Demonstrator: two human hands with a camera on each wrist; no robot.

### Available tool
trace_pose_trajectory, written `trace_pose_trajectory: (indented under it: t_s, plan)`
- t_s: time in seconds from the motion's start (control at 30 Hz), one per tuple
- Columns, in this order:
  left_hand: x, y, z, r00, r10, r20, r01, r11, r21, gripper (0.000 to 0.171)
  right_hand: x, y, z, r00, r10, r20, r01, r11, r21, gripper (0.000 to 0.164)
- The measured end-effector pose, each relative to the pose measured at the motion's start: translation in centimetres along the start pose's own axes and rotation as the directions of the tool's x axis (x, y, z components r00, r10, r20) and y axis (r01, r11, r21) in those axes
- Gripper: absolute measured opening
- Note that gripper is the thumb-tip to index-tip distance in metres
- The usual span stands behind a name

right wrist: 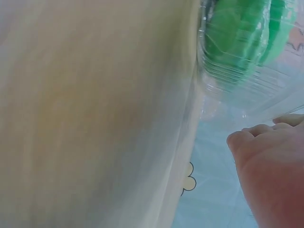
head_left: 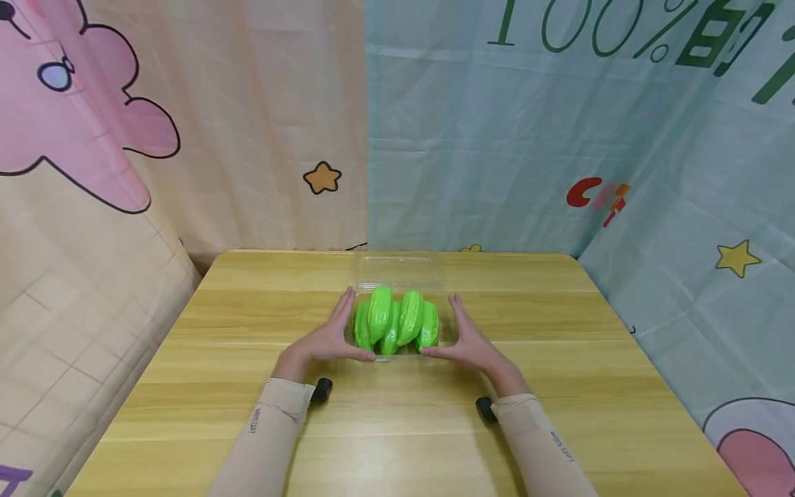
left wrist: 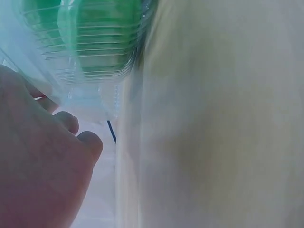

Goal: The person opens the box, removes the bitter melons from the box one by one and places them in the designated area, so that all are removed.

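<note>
A clear plastic clamshell box (head_left: 402, 357) stands on the table with its lid (head_left: 399, 270) folded back behind it. Several bright green, lumpy pieces shaped like bitter melons (head_left: 380, 314) lie heaped inside. My left hand (head_left: 326, 338) is at the box's left side, thumb along the front rim and fingers extended toward the back. On the right side, my right hand (head_left: 472, 342) mirrors it, with its thumb at the front rim. In the left wrist view, fingers (left wrist: 66, 121) are by the ribbed wall; whether they press it is unclear. Fingers (right wrist: 242, 135) show near the box's opposite end in the right wrist view.
A wooden table (head_left: 397, 442) extends around the box. Printed curtains (head_left: 472, 138) hang behind it and at both sides. A small black device (head_left: 321, 391) is at the left wrist, and another black device (head_left: 486, 410) at the right.
</note>
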State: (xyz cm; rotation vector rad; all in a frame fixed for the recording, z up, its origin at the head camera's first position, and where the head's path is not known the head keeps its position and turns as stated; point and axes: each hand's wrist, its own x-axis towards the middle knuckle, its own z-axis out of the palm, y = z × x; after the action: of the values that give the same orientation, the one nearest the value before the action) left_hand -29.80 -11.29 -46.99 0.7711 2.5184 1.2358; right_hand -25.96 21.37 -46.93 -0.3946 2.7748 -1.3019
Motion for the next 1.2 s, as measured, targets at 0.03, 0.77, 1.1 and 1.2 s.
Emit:
trace_pose_trajectory:
  t_s: [0.03, 0.77, 1.1, 1.2]
  plan:
    - [0.0, 0.0, 0.0, 1.0, -0.001, -0.003, 0.001, 1.0, -0.001, 0.144, 0.1, 0.0, 0.0, 1.0, 0.003, -0.003, -0.003, 1.0, 0.008, 0.13]
    - [0.2, -0.8, -0.6, 1.0, -0.01, 0.03, 0.009, 1.0, 0.03, 0.148, 1.1, 0.4, -1.4, 0.997, 0.039, 0.059, -0.045, 0.993, 0.111, 0.121]
    - [0.0, -0.6, -0.3, 0.999, -0.011, 0.049, 0.01, 1.0, 0.016, 0.147, 0.9, -0.8, -3.6, 0.995, 0.007, 0.097, -0.019, 0.993, 0.116, 0.112]
    - [0.2, -0.5, -0.3, 0.999, -0.006, 0.044, 0.005, 1.0, 0.028, 0.146, 1.1, -1.1, -3.8, 0.998, -0.015, 0.068, 0.007, 0.994, 0.11, 0.109]
